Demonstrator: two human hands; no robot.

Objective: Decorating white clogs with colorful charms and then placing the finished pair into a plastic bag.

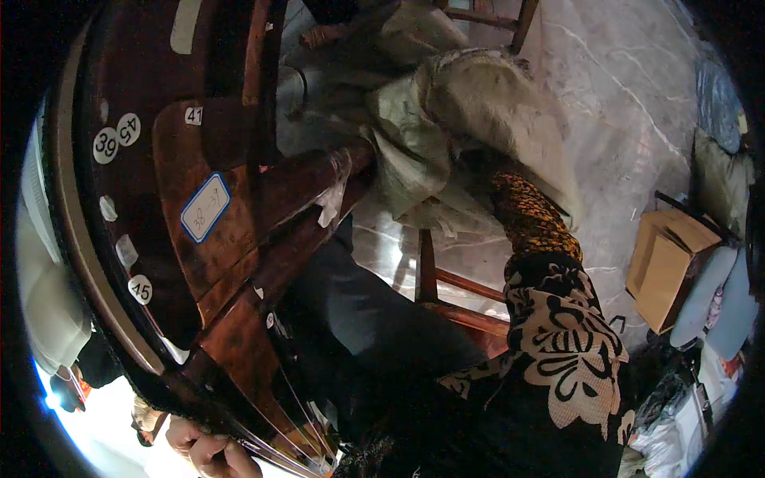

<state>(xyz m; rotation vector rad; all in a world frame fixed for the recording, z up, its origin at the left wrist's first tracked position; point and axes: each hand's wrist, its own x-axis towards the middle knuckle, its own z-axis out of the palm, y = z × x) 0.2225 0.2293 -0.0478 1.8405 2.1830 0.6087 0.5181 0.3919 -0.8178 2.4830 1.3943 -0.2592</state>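
My right arm [562, 319], in a black sleeve with pale flowers and an orange-and-black patterned cuff, reaches up to a bunched beige cloth sack [498, 99]. The right hand is hidden among the sack's folds, so its fingers and grip do not show. At the lower left, my left hand [211, 452] is partly in view with its fingers curled, beside the edge of a dark wooden work table [127, 191]. What it holds, if anything, cannot be made out. Several thin pale strands [299, 430] run close by it.
Round numbered stickers and a blue-bordered label [205, 208] mark the worn wood. Torn clear tape hangs from a wooden beam [319, 179]. Behind stand a wooden stool frame [458, 299] and a marble-patterned floor [617, 103]. An open cardboard box [665, 271] and bags lie at right.
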